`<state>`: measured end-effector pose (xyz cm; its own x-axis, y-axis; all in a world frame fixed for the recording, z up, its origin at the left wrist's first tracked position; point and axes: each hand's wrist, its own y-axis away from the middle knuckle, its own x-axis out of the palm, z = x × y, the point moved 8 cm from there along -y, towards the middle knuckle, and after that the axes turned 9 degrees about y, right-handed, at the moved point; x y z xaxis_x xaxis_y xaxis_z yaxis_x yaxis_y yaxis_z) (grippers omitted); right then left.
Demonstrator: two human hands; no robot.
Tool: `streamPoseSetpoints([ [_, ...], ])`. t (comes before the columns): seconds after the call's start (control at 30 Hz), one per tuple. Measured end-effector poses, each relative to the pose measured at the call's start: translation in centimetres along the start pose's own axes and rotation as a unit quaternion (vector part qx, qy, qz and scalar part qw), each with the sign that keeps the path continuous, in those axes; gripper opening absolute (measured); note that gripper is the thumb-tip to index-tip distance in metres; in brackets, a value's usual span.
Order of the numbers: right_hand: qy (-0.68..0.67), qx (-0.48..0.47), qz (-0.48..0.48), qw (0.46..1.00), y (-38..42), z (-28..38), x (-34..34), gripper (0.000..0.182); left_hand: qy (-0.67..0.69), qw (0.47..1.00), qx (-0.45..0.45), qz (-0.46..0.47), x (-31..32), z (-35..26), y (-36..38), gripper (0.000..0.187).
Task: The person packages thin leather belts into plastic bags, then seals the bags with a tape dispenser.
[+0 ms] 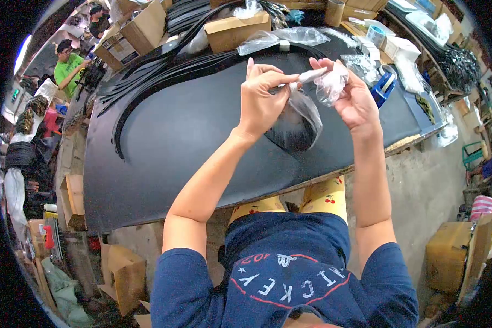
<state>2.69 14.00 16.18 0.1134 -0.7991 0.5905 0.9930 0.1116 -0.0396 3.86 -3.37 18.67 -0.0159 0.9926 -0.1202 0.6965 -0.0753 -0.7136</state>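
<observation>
A clear plastic bag (pixel 305 123) with something black and curved inside hangs between my hands, low over the black tabletop (pixel 191 147). My left hand (pixel 261 99) is closed in a pinch on the bag's twisted neck. The bag's loose, crumpled end (pixel 332 85) is gripped by the fingers of my right hand (pixel 359 104). Just right of that hand stands a blue tape dispenser (pixel 384 87) with a roll of tape. Behind my hands, long black strips (pixel 164 87) lie in a curved bundle, bound with a white band (pixel 284 46).
At the table's back are an open cardboard box (pixel 238 31), clear plastic bags (pixel 306 36) and a blue tape roll (pixel 375 35). Left, a person in a green shirt (pixel 66 70) works by more boxes. Cardboard boxes (pixel 448 257) stand on the floor at right.
</observation>
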Motion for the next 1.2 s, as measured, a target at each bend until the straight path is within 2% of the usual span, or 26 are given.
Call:
streamPoseSetpoints([
  [0.07, 0.007, -0.005, 0.001, 1.000, -0.1, -0.2, 0.5, 0.030, -0.127, 0.988, 0.090, 0.025, 0.3, -1.7, -0.1, 0.017],
  [0.13, -0.038, -0.027, 0.021, 0.999, 0.1, -0.3, 1.2, 0.033, -0.145, 0.986, 0.078, 0.039, 0.3, -1.7, -0.8, 0.011],
  [0.2, -0.049, -0.054, 0.047, 0.996, 0.7, -1.2, 2.4, 0.031, -0.172, 0.985, 0.001, 0.030, -0.2, -0.7, -1.4, 0.008],
  [0.23, 0.154, -0.194, -0.033, 0.968, 2.3, 0.1, 2.7, 0.025, -0.170, 0.985, -0.009, 0.037, -0.5, -0.1, -1.6, 0.014],
  [0.27, 0.345, -0.321, -0.114, 0.874, 4.3, 1.5, 3.4, 0.020, -0.171, 0.985, -0.007, 0.038, -0.7, 0.0, -1.6, 0.014],
  [0.3, 0.530, -0.430, -0.163, 0.712, 5.8, 2.0, 4.1, 0.022, -0.185, 0.982, -0.009, 0.042, -0.9, 0.1, -1.7, 0.015],
  [0.33, 0.568, -0.448, -0.199, 0.661, 7.1, 1.7, 4.7, 0.030, -0.200, 0.979, -0.012, 0.045, -1.0, 0.3, -1.8, 0.017],
  [0.4, 0.525, -0.350, -0.155, 0.760, 6.7, -0.6, 4.5, 0.031, -0.207, 0.977, 0.004, 0.044, -1.1, 0.1, -1.6, 0.018],
  [0.43, 0.520, -0.361, -0.114, 0.766, 6.6, -1.3, 5.2, 0.032, -0.159, 0.985, -0.044, 0.054, -1.2, 0.4, -1.5, 0.017],
  [0.47, 0.525, -0.394, -0.089, 0.749, 6.5, -1.9, 5.8, 0.032, -0.112, 0.987, -0.093, 0.063, -1.2, 0.8, -1.2, 0.016],
  [0.53, 0.500, -0.413, -0.132, 0.750, 6.0, -2.3, 5.4, 0.025, -0.100, 0.988, -0.098, 0.070, -1.2, 1.0, -1.0, 0.015],
  [0.67, 0.487, -0.417, -0.138, 0.755, 5.2, -1.4, 5.6, 0.017, -0.058, 0.986, -0.135, 0.079, -1.5, 0.7, -0.4, 0.013],
  [0.7, 0.485, -0.408, -0.122, 0.764, 5.2, -1.3, 5.8, 0.015, -0.031, 0.975, -0.201, 0.092, -1.6, 1.2, 0.1, 0.015],
  [0.73, 0.481, -0.399, -0.105, 0.773, 5.1, -1.4, 5.9, 0.013, -0.036, 0.974, -0.202, 0.090, -1.9, 0.5, 0.1, 0.015],
  [0.8, 0.491, -0.402, -0.089, 0.768, 5.2, -1.9, 6.0, 0.015, 0.135, 0.930, -0.334, 0.074, -1.7, 1.3, 1.5, 0.018],
  [0.93, 0.472, -0.397, -0.050, 0.785, 5.2, -2.1, 6.3, 0.016, 0.193, 0.923, -0.330, 0.037, -1.8, 0.6, 2.6, 0.020],
  [1.0, 0.504, -0.416, -0.051, 0.755, 5.9, -1.8, 6.9, 0.015, 0.201, 0.919, -0.338, 0.020, -1.7, 0.7, 3.2, 0.019],
  [1.2, 0.496, -0.402, -0.084, 0.765, 6.3, -1.6, 7.0, 0.014, 0.185, 0.933, -0.307, -0.017, -1.5, 0.0, 4.2, 0.019],
])
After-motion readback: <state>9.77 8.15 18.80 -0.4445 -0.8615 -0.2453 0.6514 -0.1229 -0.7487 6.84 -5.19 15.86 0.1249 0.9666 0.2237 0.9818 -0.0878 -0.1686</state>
